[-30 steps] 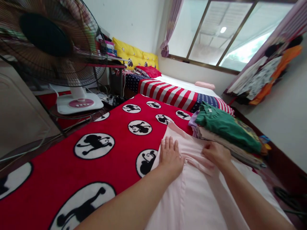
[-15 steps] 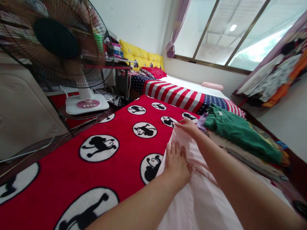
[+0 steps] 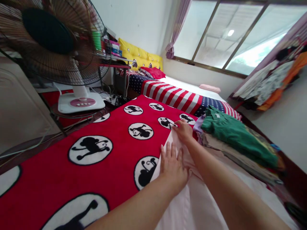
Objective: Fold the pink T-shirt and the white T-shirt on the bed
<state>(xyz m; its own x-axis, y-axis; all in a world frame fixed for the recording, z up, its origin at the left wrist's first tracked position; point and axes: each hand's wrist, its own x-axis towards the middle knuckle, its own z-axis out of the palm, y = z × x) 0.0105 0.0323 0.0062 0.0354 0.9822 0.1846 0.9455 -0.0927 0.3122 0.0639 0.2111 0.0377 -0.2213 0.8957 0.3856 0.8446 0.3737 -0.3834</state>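
Observation:
A pale pink garment (image 3: 201, 204) lies over the red blanket (image 3: 115, 179), which is printed with black monkeys in white circles. What kind of garment it is I cannot make out. My left hand (image 3: 173, 169) rests flat on it near its left edge, fingers spread. Farther up, my right hand (image 3: 183, 130) pinches the garment's far corner between thumb and fingers, beside one of the printed circles. To the right of my right forearm is a stack of folded clothes with green clothing (image 3: 235, 135) on top.
An electric fan (image 3: 79, 102) stands on a stool at the left. Behind is a bed (image 3: 172, 95) with a striped, starred cover, and a cluttered desk (image 3: 115, 65). Clothes (image 3: 275, 80) hang at the right by the window (image 3: 223, 38).
My right hand's fingers have curled in more on the garment's corner. My left hand stays flat on the cloth. The view has shifted slightly, so the room sits a little farther left.

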